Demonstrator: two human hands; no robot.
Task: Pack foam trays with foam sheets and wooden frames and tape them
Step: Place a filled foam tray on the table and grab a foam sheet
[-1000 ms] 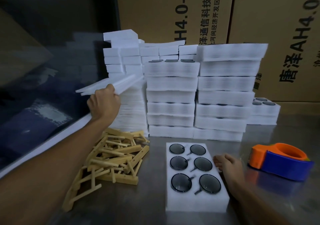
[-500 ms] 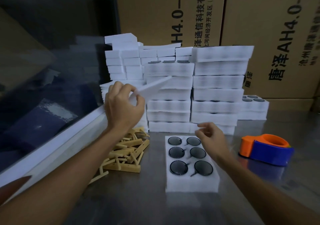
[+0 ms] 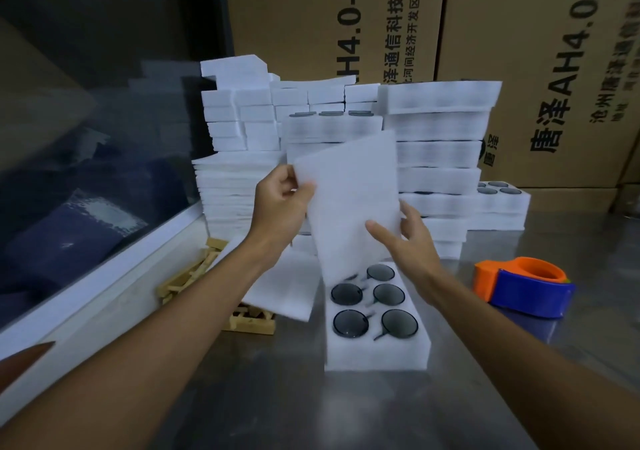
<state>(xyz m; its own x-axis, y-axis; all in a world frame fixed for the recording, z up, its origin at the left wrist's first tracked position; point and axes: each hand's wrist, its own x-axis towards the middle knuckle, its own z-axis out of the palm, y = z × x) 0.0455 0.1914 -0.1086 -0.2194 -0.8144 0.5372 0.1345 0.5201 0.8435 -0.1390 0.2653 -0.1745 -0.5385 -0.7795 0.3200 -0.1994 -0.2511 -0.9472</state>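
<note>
Sheet [image 3: 349,200] now over tray [image 3: 377,349], two hands, five discs

A: How are the arms set?
B: Both bare forearms reach forward and converge, wrists raised.
A: And the left hand [image 3: 282,203]?
B: Knuckles toward the camera, fingers curled, pinching the near left edge of a thin white foam sheet [image 3: 349,200].
A: The right hand [image 3: 410,233]?
B: Just right of it and lower, thumb across the sheet's face, fingers behind its right edge.
</note>
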